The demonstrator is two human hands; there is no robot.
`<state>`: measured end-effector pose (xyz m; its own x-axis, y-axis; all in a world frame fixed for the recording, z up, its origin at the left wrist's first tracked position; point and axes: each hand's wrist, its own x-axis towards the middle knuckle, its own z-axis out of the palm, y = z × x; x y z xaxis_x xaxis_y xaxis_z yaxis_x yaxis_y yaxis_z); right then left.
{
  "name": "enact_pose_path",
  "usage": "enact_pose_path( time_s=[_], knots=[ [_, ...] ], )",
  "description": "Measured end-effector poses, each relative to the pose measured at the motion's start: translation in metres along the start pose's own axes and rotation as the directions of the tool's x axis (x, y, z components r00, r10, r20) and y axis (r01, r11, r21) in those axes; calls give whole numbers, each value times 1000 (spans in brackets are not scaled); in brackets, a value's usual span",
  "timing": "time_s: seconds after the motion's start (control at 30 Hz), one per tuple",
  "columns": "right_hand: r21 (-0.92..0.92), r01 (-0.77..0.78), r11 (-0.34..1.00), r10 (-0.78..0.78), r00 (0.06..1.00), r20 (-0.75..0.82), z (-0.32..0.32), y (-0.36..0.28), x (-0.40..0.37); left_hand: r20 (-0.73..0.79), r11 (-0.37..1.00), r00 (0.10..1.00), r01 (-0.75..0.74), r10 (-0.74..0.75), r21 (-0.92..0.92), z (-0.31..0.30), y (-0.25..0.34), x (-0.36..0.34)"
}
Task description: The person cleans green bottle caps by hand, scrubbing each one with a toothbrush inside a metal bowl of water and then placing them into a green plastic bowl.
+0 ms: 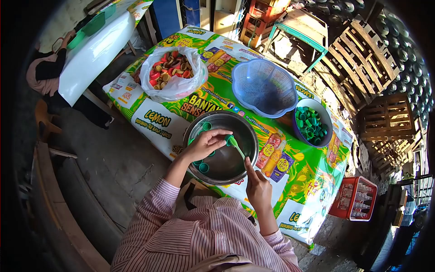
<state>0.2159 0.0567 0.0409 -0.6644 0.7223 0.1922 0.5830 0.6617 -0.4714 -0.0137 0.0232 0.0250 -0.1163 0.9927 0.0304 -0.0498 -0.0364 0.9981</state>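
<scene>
Left grip (206, 144) is closed on a green cap (228, 140); a pale green tool (239, 149) is clasped by the right grip (259, 186), tip set at the cap. Both are held above a steel bowl (226, 165), counter's (301, 188) near side. Loose caps (204, 167) are scattered in its left part. Far left: bag (195, 81). Far right: basket (267, 88), tub (297, 130) filled with green caps.

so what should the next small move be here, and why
Probably a slight turn of the green cap in the left hand: the right hand holds a slim green tool with its head at that cap, so turning might present another part, above the metal bowl.
</scene>
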Motion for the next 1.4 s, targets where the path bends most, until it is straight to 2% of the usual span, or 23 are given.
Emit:
enact_pose_path(
  time_s=[0.07, 0.1, 0.17, 0.2, 0.33, 0.4, 0.43, 0.5, 0.67, 0.73, 0.8, 0.87, 0.93, 0.97, 1.03, 1.07, 1.13, 1.23, 1.27, 1.3, 1.33, 1.37, 1.4],
  knots=[
    [284, -3, 959, 0, 1000, 10, 11, 3, -3, -5, 1000, 1000, 0, 0, 6, 1, -5, 1],
    [283, -3, 959, 0, 1000, 11, 12, 2, -5, -12, 1000, 1000, 0, 0, 11, 2, -7, 1],
    [681, -281, 676, 114, 953, 280, 13, 1, -7, -18, 1000, 1000, 0, 0, 19, 2, -12, 1],
    [708, -417, 570, 160, 902, 402, 10, 0, -6, -24, 1000, 1000, 0, 0, 27, 2, -13, 0],
    [641, -300, 706, 125, 945, 304, 11, 5, -9, -65, 1000, 998, -2, 2, 5, 3, -12, -3],
    [332, 59, 941, -72, 997, 29, 11, 15, -4, -20, 990, 994, 111, -109, 93, -1, -17, -5],
    [332, 57, 941, -71, 997, 29, 7, 16, -3, -19, 989, 994, 112, -110, 92, -1, -21, -6],
    [-24, 100, 995, -99, 994, 48, -6, 12, -1, -29, 971, 971, 239, -239, -6, -1, -28, -8],
    [43, 40, 998, -42, 997, 61, -20, -1, -2, 20, 931, 934, 357, -356, -79, -6, -26, -6],
    [181, 94, 979, -105, 993, 56, -14, 3, -4, 22, 928, 933, 361, -360, -90, -4, -20, -6],
    [305, 90, 948, -107, 994, 37, -4, 5, -5, 12, 973, 973, 230, -230, -30, 2, -12, -6],
    [423, 91, 902, -110, 994, 20, 1, 9, -6, 19, 973, 975, 221, -220, -66, 5, -4, -8],
    [614, -84, 785, 9, 992, 124, 3, 12, -7, 23, 972, 978, 210, -208, -102, 6, -2, -10],
    [613, -83, 785, 8, 992, 123, 2, 13, -9, 56, 982, 987, 155, -150, -108, 8, -3, -11],
    [808, -457, 373, 90, 884, 459, -2, 14, -10, 86, 988, 992, 98, -89, -116, 7, -4, -11],
    [808, -457, 372, 89, 884, 459, -7, 13, -10, 106, 988, 991, 89, -76, -124, 6, -6, -12],
    [725, -679, -115, -40, 732, 680, -23, 7, -6, 125, 988, 990, 80, -64, -132, 8, -1, -12],
    [660, -724, -201, -91, 685, 723, -26, 7, -6, 120, 994, 992, 59, -48, -95, 10, 6, -11],
    [661, -723, -201, -89, 686, 722, -24, 7, -6, 101, 999, 994, 43, -42, -10, 9, 6, -10],
    [726, -681, -98, -39, 731, 681, -20, 6, -8, 81, 997, 996, 28, -34, 75, 9, 6, -10],
    [776, -631, 10, 3, 776, 631, -16, 6, -9, 81, 997, 996, 27, -33, 75, 10, 7, -10],
    [777, -630, 10, 3, 777, 630, -11, 7, -11, 59, 997, 997, 46, -50, 57, 11, 11, -10],
    [807, -360, 468, 41, 921, 387, -6, 8, -13, 38, 997, 997, 66, -68, 38, 12, 12, -11]
  ],
)
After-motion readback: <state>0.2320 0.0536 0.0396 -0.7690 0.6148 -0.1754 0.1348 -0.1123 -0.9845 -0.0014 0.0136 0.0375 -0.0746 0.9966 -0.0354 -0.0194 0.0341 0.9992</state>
